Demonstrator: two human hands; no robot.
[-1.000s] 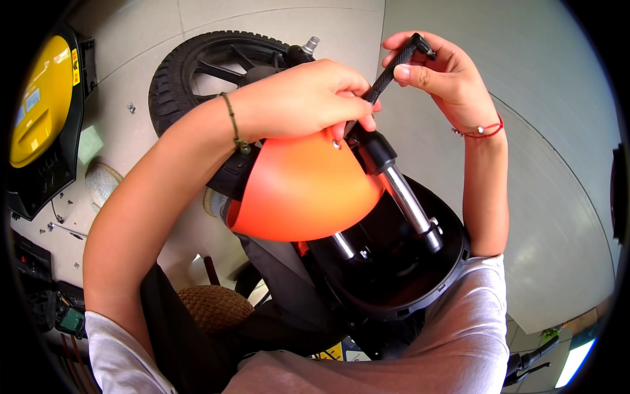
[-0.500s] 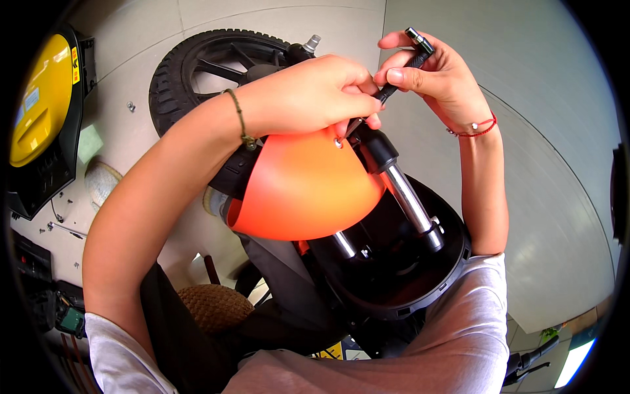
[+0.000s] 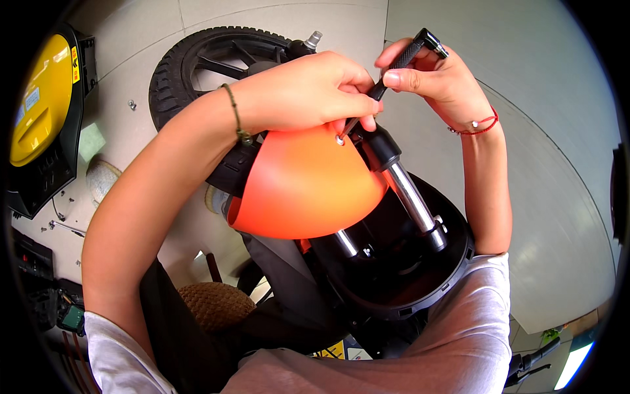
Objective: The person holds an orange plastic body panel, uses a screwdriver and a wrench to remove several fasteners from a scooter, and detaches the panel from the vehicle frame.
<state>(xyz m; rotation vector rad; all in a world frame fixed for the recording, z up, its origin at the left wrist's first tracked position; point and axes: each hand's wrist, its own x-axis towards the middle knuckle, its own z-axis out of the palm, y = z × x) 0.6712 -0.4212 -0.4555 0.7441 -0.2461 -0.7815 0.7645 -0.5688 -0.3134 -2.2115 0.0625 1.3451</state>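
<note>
My right hand (image 3: 443,82) grips the knurled black handle of a screwdriver (image 3: 405,58) with a swivel metal end, thumb and fingers closed on it. With fingers pinched around the tool's lower shaft, my left hand (image 3: 321,92) rests just above an orange curved mudguard (image 3: 308,187). The screwdriver's tip meets a silver screw (image 3: 340,140) near the mudguard's upper edge. Beside the mudguard runs a fork leg (image 3: 410,190) with a chrome tube and black top. Behind my left hand is a black spoked wheel (image 3: 174,79) with a knobby tyre, partly hidden by my forearm.
A round black housing (image 3: 394,299) surrounds the fork ends near my body. On the floor at left are a yellow and black panel (image 3: 49,98), loose screws (image 3: 132,104) and a black tool case (image 3: 33,259). A woven stool seat (image 3: 215,306) is below.
My right hand has turned the screwdriver handle; its swivel end now points right and down instead of up and left. My left hand stays at the shaft.
</note>
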